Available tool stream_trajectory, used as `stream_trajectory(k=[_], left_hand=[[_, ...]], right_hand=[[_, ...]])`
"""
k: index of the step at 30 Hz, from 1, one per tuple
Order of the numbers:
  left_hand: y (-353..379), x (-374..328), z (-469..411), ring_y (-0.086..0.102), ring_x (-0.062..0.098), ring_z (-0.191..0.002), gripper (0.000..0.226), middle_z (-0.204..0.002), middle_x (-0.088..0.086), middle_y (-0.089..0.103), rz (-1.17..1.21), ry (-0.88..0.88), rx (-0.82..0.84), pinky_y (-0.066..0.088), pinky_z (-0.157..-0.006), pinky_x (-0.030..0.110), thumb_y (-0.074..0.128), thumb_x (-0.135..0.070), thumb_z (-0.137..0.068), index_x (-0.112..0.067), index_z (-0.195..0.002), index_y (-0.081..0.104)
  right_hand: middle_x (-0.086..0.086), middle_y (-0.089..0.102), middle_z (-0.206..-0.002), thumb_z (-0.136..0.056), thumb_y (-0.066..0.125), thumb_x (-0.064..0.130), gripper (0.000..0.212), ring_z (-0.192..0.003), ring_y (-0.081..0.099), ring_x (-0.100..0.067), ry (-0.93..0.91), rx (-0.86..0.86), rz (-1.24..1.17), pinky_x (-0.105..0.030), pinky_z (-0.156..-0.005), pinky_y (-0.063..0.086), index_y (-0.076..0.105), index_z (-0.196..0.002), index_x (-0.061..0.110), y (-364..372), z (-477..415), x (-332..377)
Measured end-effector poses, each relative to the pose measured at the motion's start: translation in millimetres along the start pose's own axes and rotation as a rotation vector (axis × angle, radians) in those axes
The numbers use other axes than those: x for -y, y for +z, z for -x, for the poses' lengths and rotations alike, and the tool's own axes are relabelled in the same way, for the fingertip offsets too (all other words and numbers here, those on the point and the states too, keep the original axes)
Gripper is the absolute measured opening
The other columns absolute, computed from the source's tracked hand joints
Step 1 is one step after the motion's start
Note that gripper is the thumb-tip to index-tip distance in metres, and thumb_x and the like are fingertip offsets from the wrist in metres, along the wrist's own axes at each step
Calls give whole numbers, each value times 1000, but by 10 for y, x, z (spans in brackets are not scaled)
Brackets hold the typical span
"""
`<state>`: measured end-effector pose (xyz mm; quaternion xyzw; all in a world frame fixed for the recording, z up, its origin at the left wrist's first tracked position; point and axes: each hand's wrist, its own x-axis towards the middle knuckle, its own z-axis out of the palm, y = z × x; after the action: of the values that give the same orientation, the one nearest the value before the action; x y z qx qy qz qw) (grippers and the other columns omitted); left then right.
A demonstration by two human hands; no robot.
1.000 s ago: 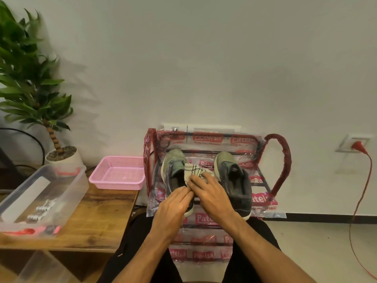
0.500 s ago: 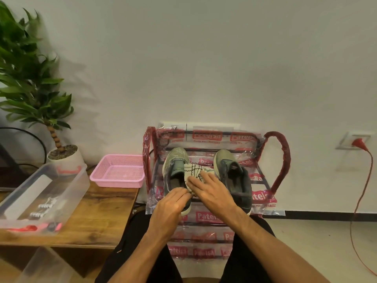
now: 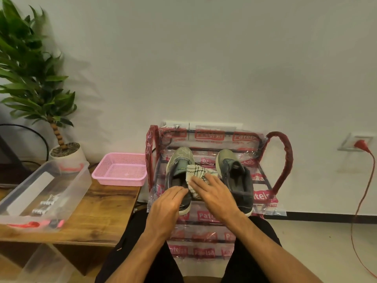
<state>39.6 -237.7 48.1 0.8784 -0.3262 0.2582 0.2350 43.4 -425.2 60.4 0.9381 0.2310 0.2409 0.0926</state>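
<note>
Pressing a white, black-checked cloth (image 3: 196,173) against the left grey-green sneaker (image 3: 179,160) on a plastic-wrapped red shoe rack (image 3: 281,166), right hand (image 3: 212,193) fingers straight and flat; resting left hand (image 3: 167,203), fingers extended, gripping nothing, on that sneaker's heel.

Grey-green shoes (image 3: 236,176); cream cloth (image 3: 196,173) with dark grid lines; pink mesh basket (image 3: 120,181); clear rack wrap (image 3: 210,136) printed in red; brown wood-grain table (image 3: 102,201); red cable (image 3: 365,190)

The left hand (image 3: 165,205) and right hand (image 3: 214,196) come off bare forearms, over seemingly black trousers (image 3: 138,258).
</note>
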Motion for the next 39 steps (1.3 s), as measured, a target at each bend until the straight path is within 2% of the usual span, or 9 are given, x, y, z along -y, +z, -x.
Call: stream_trajectory(k=[4,9,13,18,23,28,33,36,39], left_hand=[[38,-35,-62,66,17,-100,43,-105,5,70,9,-18,18,56,-84,29,79,-2,-69,-8,-110,69],[7,-75,-83,66,10,-90,25,-96,-1,70,58,-41,-3,54,-75,20,73,-8,-74,-12,-98,70],[-7,-117,-130,68,11,-85,28,-91,-1,72,18,-57,-10,54,-67,20,79,-3,-68,-11,-93,72],[11,-74,-96,67,15,-93,33,-97,3,70,68,-61,-12,58,-74,26,76,5,-70,-8,-100,70],[-30,-71,-93,66,12,-89,26,-95,-1,69,100,-70,-5,57,-71,24,71,0,-75,-12,-98,69],[-35,-98,-122,67,12,-81,22,-87,0,70,92,-79,-8,57,-65,24,77,2,-72,-11,-89,70],[-38,-84,-127,66,10,-81,24,-89,-2,70,107,-96,1,55,-65,21,76,1,-71,-14,-90,69],[-28,-112,-138,65,12,-75,21,-84,-1,68,94,-93,-2,55,-56,28,76,2,-71,-13,-84,68],[-11,-88,-152,66,14,-78,17,-86,1,69,107,-97,4,57,-58,30,71,-1,-73,-11,-86,68]], right_hand=[[-4,64,-122,-55,87,7,69,-102,61,-30,159,55,-15,-40,-81,55,67,-120,12,-40,-51,-48],[-4,61,-126,-65,81,10,60,-103,59,-30,-20,39,-3,-39,-80,53,64,-123,10,-23,-31,54],[-5,63,-121,-51,87,5,74,-99,59,-30,179,132,39,-40,-77,54,65,-121,9,-60,-129,-113],[-5,65,-116,-51,83,-3,69,-98,60,-33,340,11,-70,-43,-79,55,66,-117,9,-164,-323,-86],[-3,63,-122,-65,78,10,57,-108,60,-31,-56,-10,9,-41,-84,53,66,-120,12,-83,-106,21],[-3,64,-116,-50,89,7,68,-104,57,-31,206,103,19,-40,-81,54,68,-114,13,-87,-219,-210],[-2,62,-112,-72,72,15,38,-106,56,-28,-117,119,65,-40,-85,50,68,-110,14,-108,-180,-43],[-3,61,-108,-68,78,12,40,-107,52,-29,40,212,138,-41,-85,48,68,-107,13,-91,-227,-285],[-1,64,-97,-63,83,8,36,-98,54,-28,241,160,123,-40,-79,48,70,-95,12,-154,-333,-454]])
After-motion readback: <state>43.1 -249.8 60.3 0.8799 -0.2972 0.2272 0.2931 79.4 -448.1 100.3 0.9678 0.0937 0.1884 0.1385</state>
